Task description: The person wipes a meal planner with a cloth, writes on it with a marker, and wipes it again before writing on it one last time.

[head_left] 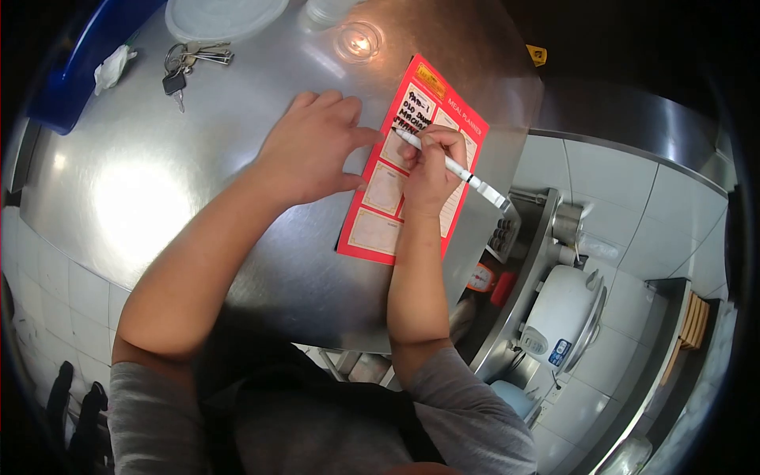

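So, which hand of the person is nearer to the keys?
Left. The left hand is between the keys and the red planner, fingers at its edge; the right hand is farther away, over the planner, holding a white marker.

White marker [477, 184] slants over a flat red planner [385, 188] on the metal table [309, 253].

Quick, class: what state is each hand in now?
Left hand: open, fingers spread, at the planner's edge.
Right hand: closed around a marker.
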